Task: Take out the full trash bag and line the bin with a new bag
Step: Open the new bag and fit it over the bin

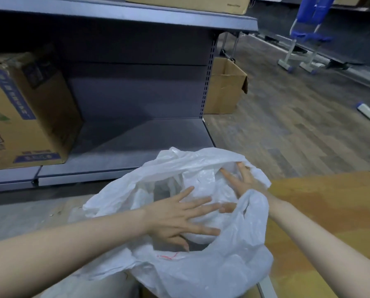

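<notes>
A thin white plastic bag [201, 269] lies open and crumpled at the bottom middle, its mouth spread wide and its handle loops loose. My left hand [175, 218] is flat inside the mouth, fingers spread, pressing on the plastic. My right hand [242, 181] reaches in from the right with fingers apart against the far inner side, partly covered by a fold of the bag. The bin itself is hidden under the bag; I cannot tell its shape.
A grey metal shelf unit [136, 134] stands just behind the bag, with a printed cardboard box [22, 117] on its left. An open cardboard box [225, 87] sits on the wooden floor beyond. A brown tabletop [330, 211] is at right. A blue chair [309, 33] stands far right.
</notes>
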Motion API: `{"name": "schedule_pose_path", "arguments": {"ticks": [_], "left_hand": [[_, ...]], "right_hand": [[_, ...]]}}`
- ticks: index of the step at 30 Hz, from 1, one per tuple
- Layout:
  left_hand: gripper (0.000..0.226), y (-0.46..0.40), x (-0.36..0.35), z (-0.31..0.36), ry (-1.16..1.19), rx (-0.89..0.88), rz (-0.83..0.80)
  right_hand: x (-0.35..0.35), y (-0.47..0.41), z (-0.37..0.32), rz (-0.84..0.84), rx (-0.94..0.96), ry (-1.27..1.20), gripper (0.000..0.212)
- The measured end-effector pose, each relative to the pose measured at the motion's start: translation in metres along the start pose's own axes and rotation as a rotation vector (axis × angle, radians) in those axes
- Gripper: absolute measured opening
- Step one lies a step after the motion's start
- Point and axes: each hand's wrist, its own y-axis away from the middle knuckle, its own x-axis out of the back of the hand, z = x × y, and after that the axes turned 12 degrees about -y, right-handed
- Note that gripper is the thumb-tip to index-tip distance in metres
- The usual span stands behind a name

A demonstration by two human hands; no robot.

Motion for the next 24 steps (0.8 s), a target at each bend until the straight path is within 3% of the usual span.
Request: {"name": "schedule_pose_path", "arguments": {"ticks": [7, 14, 21, 23, 24], "left_hand": [[0.036, -0.029, -0.031, 0.0, 0.044, -0.095, -0.043], [0.069, -0.036, -0.07, 0.016, 0.133, -0.005, -0.31], [0.071, -0.046, -0.083, 0.021, 0.27, 0.095, -0.544], [0.057, -0.051, -0.096, 0.028, 0.358, 0.183, -0.534], [0.068, -0.052, -0.099, 0.028, 0.459, 0.139, -0.673]], "right_hand": [[0.004, -0.003, 0.014, 0.193, 0.007, 0.049, 0.09], [-0.012, -0.018, 0.025, 0.093, 0.102, -0.004, 0.081], [-0.034, -0.011, 0.033, 0.062, 0.36, -0.207, 0.069], [-0.035, -0.005, 0.035, 0.043, 0.409, -0.206, 0.074], [-0.033, 0.0, 0.036, 0.056, 0.439, -0.193, 0.075]]}}
